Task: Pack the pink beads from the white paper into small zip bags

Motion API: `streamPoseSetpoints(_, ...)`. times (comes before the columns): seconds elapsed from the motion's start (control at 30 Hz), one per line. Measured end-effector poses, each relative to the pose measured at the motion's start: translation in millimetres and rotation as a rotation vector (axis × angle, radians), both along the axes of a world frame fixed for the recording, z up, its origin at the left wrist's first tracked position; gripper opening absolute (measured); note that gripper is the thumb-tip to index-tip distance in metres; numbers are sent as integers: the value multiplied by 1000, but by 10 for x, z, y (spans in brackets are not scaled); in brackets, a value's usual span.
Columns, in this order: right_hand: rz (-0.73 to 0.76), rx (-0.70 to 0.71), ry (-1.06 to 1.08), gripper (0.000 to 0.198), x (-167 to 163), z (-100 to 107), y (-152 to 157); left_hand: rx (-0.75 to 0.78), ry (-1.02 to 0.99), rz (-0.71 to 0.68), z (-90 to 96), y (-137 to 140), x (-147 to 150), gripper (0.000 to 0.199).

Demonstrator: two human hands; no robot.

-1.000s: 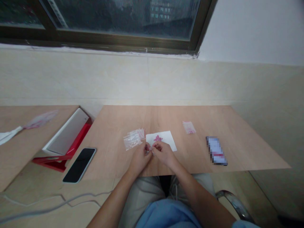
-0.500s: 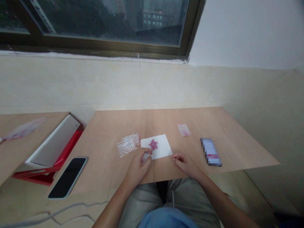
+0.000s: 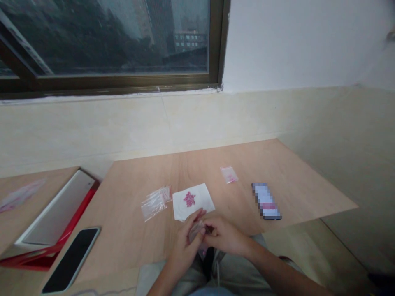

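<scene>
My left hand (image 3: 189,238) and my right hand (image 3: 224,235) are together at the table's front edge, just below a white sheet of paper (image 3: 202,199). Between them is a small clear plastic bag (image 3: 195,231), partly hidden by my fingers, with a trace of pink lower down. The left fingers are curled round the bag, and the right fingers pinch at its side. On the paper lies a cluster of small pink beads (image 3: 189,200) in a star-like shape.
Several clear plastic bags (image 3: 154,204) lie left of the paper. Beyond it to the right is a small bag with pink bits (image 3: 229,174). A lit phone (image 3: 267,201) lies at right, a dark phone (image 3: 72,260) at front left. A red and white box (image 3: 58,211) stands at far left.
My hands, apart before, have come together below the paper, with a clear plastic bag now showing between them. The left hand has left the paper's edge. The whole view has shifted and tilted.
</scene>
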State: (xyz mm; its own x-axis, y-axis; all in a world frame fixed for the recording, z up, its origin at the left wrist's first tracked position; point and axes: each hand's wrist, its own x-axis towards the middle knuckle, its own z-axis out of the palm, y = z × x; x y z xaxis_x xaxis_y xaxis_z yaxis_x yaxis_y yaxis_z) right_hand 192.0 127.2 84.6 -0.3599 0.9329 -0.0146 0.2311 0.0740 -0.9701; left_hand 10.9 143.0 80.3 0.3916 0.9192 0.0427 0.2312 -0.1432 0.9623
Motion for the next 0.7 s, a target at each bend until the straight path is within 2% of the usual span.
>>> streamPoseSetpoints(0.17,-135,43,-35,13,66,-48,68,-7,27,113,-180,121,-90,27)
streamPoseSetpoints(0.33,-161,66,-78,8,44,-94,57,-29,11,113,-207,162,-155,30)
streamPoseSetpoints(0.53,-226,61,-98,11,27,-89,56,-72,-22,154,-236,221,-189,32)
streamPoseSetpoints(0.7,-215,94,-158,9,-24,-135,45,-64,-33,162,-189,232,-230,35)
